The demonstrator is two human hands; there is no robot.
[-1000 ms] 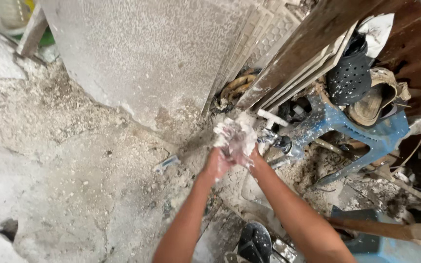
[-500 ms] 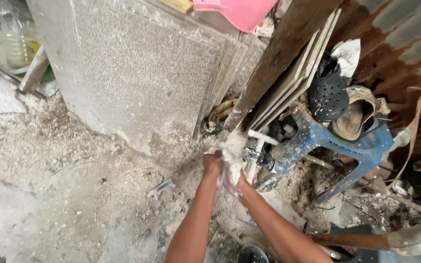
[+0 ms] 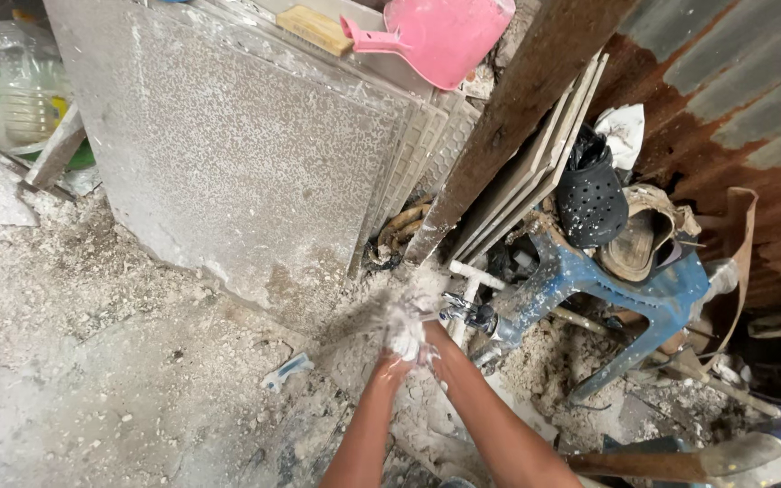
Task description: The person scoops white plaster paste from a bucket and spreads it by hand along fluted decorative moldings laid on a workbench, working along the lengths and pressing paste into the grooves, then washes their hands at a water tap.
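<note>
My left hand (image 3: 398,343) and my right hand (image 3: 419,331) are pressed together in front of a metal tap (image 3: 465,313) on a white pipe (image 3: 475,275). Both hands are coated in white paste or foam and are blurred, so the fingers cannot be made out. Both forearms reach up from the bottom edge of the view. The tap sits just right of the hands, low against a blue paint-spattered plastic stool (image 3: 589,289).
Large grey tiles (image 3: 228,154) lean on the wall to the left, with a pink scoop (image 3: 445,36) above them. A wooden beam (image 3: 517,117) slants across. Black and brown shoes (image 3: 594,194) lie on the stool. The ground (image 3: 92,361) is rough with white rubble.
The view has tilted upward, bringing the pink scoop into sight. My hands stay pressed together by the tap and sit lower in the frame.
</note>
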